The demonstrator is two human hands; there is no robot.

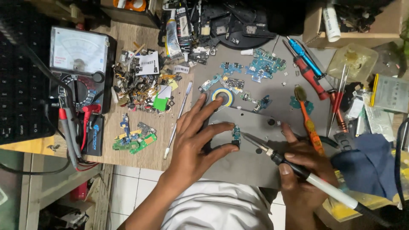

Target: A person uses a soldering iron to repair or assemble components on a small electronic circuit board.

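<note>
Left hand (194, 142) spread flat, fingertips pinning a small blue-green circuit board (235, 135) to the grey work mat (255, 170). Right hand (300, 179) wrapped around a soldering iron (298, 170), held like a pen, tip (243, 135) touching or just short of the board's right edge (too fine to tell which).

Risky from here, probably: hot tip very near the pinning fingertips — a small slip of the board or the iron, and a burn. Too long on one spot, likely lifted pads or scorched parts. Board held by finger pressure alone, so a sideways push from the tip could skate it off the mat.

Nearby: orange-handled brush (307, 119) just beside the right hand, metal spudger (178, 121) left of the mat, loose blue boards (264, 64) above, analogue multimeter (81, 68) well apart at left.
</note>
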